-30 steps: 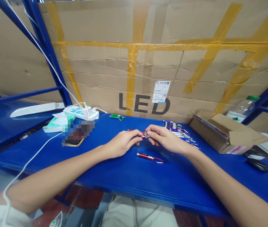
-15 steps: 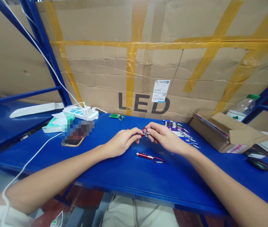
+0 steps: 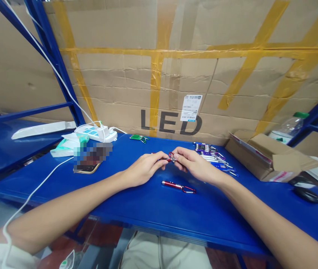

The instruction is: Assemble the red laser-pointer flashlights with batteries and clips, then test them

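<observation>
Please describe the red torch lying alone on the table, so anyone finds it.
On the blue table, look between the left hand and right hand, on the side nearer the person. The red torch lies there alone; the other red one is held.

Held item (image 3: 171, 157): body was hidden between left hand (image 3: 144, 170) and right hand (image 3: 196, 164); only its red clip showed
Phone (image 3: 87, 168): upper part was pixelated
Carton label (image 3: 192, 107): print was too small to read
Bottle (image 3: 288, 129): base was hidden behind box (image 3: 271, 157)

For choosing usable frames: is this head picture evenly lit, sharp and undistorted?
Head view: light soft and even; the wide lens stretches the forearms toward the corners; a pixelated patch hides something above the phone; the red keychain light between left hand and right hand is too small for detail.
</observation>
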`<move>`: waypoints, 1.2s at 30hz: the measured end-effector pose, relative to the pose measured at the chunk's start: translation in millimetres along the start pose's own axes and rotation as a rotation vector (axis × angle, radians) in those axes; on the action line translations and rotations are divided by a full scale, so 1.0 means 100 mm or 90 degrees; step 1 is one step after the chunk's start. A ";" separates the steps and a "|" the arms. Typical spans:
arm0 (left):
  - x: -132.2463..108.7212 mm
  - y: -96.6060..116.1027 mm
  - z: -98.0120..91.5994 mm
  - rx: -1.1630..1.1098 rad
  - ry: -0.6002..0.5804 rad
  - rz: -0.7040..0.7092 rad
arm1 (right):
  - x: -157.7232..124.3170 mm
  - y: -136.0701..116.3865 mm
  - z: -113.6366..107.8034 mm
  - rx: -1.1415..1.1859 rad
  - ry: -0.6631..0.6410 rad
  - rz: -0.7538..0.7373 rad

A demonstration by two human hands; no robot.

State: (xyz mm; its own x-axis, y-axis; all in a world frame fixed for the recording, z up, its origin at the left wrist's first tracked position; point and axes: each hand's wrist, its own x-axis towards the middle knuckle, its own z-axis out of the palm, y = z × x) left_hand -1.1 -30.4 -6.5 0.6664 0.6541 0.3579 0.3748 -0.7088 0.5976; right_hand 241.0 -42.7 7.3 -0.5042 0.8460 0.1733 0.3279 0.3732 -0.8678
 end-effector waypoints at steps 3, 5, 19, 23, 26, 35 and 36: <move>0.00 -0.02 0.00 0.003 -0.001 -0.012 | 0.01 0.01 0.01 0.000 -0.008 0.013; 0.00 -0.03 0.01 0.001 0.000 -0.017 | 0.01 0.01 0.03 0.008 -0.015 0.024; 0.00 -0.04 0.02 -0.007 0.015 -0.017 | 0.02 0.02 0.11 0.013 0.027 0.015; 0.01 -0.04 0.01 -0.008 0.028 -0.017 | 0.04 0.05 0.12 0.008 0.050 0.005; 0.01 -0.04 0.01 -0.017 0.033 -0.013 | 0.05 0.07 0.13 0.006 0.059 -0.002; 0.01 -0.01 0.02 -0.033 0.033 -0.019 | 0.05 0.01 0.09 -0.061 0.072 -0.044; 0.01 -0.01 0.02 -0.035 0.032 -0.018 | 0.05 0.01 0.10 -0.058 0.073 -0.046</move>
State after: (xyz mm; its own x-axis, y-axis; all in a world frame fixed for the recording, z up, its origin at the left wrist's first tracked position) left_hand 0.6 -29.2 -8.1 0.6223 0.6868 0.3757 0.3554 -0.6754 0.6461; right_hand 231.4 -41.9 2.7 -0.4362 0.8519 0.2899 0.3674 0.4627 -0.8068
